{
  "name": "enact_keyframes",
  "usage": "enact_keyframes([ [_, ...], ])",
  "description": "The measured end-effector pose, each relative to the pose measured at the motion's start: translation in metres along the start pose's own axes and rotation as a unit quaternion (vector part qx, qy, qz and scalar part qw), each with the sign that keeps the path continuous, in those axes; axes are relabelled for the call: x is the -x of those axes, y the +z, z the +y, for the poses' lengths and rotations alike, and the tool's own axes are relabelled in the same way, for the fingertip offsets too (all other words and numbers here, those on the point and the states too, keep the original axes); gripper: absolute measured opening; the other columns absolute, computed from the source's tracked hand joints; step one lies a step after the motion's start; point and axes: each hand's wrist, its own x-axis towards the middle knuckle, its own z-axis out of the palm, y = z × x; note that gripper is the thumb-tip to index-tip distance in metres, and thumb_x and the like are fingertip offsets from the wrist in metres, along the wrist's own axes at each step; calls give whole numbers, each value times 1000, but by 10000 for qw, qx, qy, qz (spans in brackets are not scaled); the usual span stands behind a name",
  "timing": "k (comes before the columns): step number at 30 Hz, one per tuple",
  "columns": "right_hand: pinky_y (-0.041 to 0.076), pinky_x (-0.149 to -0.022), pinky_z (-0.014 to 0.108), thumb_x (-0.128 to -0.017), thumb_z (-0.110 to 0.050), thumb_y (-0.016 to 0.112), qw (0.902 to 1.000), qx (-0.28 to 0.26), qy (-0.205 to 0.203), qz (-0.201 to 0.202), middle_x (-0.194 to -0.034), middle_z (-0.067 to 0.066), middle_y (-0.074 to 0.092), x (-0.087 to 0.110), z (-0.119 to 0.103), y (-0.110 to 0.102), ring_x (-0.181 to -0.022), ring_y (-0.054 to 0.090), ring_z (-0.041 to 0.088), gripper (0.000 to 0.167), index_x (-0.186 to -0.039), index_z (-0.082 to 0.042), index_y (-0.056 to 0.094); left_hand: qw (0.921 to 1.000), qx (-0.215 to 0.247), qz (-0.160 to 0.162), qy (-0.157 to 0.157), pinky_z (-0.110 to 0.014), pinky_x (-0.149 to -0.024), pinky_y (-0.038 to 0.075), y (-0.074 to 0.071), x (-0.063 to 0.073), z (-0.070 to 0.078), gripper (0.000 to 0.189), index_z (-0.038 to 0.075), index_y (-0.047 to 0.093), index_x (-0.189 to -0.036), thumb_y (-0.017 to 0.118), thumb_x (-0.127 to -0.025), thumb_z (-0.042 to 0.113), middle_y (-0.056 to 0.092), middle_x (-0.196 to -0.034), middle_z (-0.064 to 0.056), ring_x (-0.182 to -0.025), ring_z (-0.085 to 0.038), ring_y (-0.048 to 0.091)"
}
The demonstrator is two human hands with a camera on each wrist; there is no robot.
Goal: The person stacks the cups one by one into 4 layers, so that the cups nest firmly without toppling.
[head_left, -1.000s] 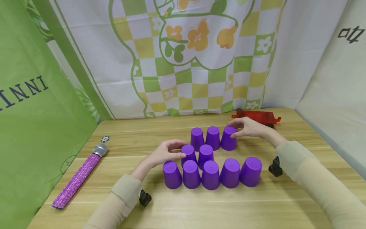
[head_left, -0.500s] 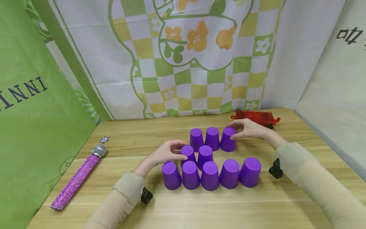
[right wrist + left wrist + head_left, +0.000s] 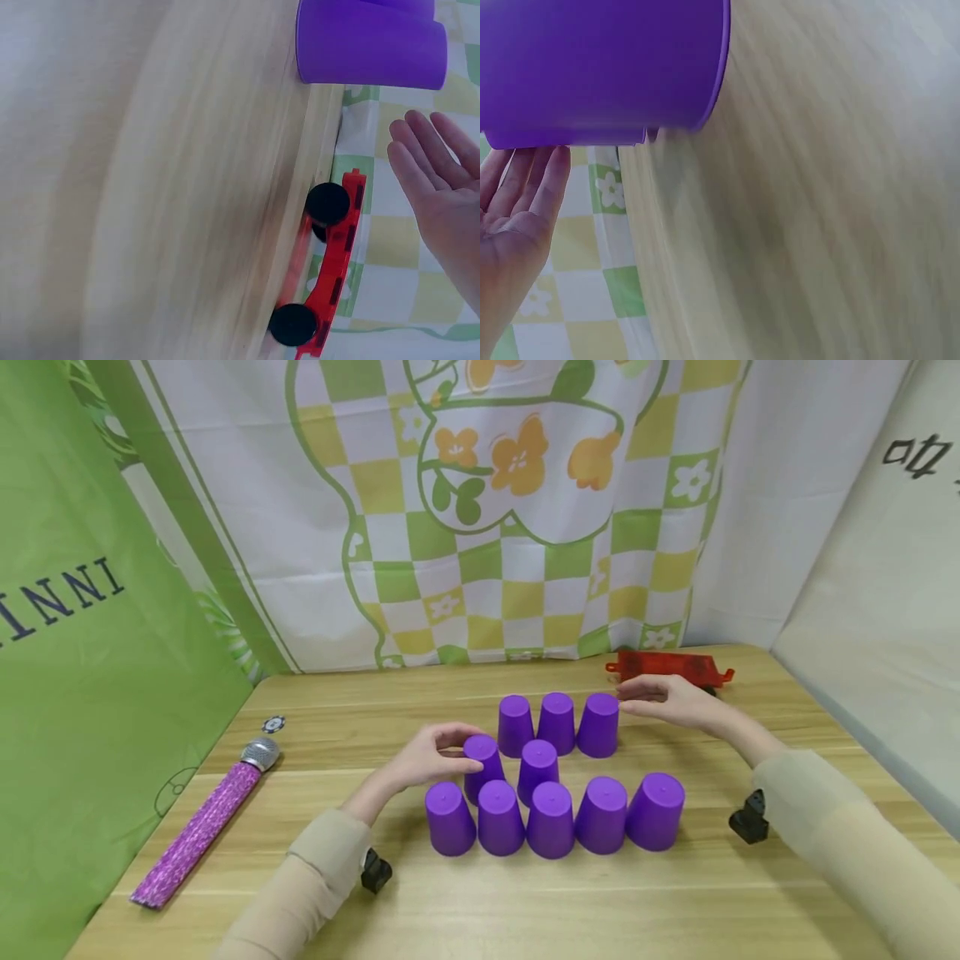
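Purple cups stand upside down on the wooden table in three rows. My left hand [image 3: 429, 757] grips the left cup [image 3: 483, 770] of the middle row, thumb in front and fingers behind. The other middle cup [image 3: 538, 772] stands a small gap to its right. My right hand [image 3: 671, 700] is just right of the back row's right cup [image 3: 597, 727], holding nothing. In the right wrist view that hand [image 3: 442, 169] shows straight, relaxed fingers apart from the cup [image 3: 371, 43]. A front-row cup [image 3: 600, 67] fills the upper left of the left wrist view, partly covering the left fingertips.
A red toy wagon [image 3: 667, 667] with black wheels stands at the table's back right, behind the right hand. A pink glittery microphone [image 3: 206, 827] and a poker chip [image 3: 273, 724] lie on the left. Several cups form the front row [image 3: 551, 822]. Cloth hangs behind the table [image 3: 510, 910].
My right hand has let go of the back row's right cup and drawn off to the right. The left hand has shifted its middle-row cup slightly left, widening the gap.
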Motion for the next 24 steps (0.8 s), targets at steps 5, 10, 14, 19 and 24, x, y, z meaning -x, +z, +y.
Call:
enact_keyframes([
  [5,45,-99,54,-97,-40,48,9994,-5,330,115,-133,19,55,21,3,0,-121,52,37,50,-134,-6,49,9999,-111,21,-95,-31,-97,51,-14,8,3,48,3,58,-123,75,-79,13,63,-119,-15,-113,-24,58],
  [10,46,-100,48,-101,-35,41,9991,-168,314,248,-130,20,57,44,1,4,-120,53,37,48,-136,-3,46,9993,-318,157,-80,-33,-96,52,-30,17,5,46,2,59,-122,75,-80,12,64,-117,-16,-112,-25,59],
  [14,48,-94,18,-102,-31,37,9988,-226,253,353,-131,19,57,65,-2,7,-119,56,24,47,-137,0,44,9984,-403,388,-34,-33,-96,52,-41,17,1,44,2,59,-121,74,-80,12,64,-116,-16,-111,-24,59],
  [19,42,-86,5,-102,-28,39,9983,-203,178,525,-130,19,57,89,-9,11,-108,53,-11,43,-136,-2,46,9962,-534,684,-68,-35,-96,52,-48,8,-6,44,1,59,-121,74,-81,14,64,-117,-18,-113,-29,60],
  [24,42,-86,5,-99,-24,47,9975,-206,82,672,-132,19,55,108,-20,22,-105,45,-21,41,-135,-3,46,9920,-677,1037,-260,-37,-95,53,-49,-1,-12,45,1,59,-122,73,-82,16,64,-117,-19,-112,-31,60],
])
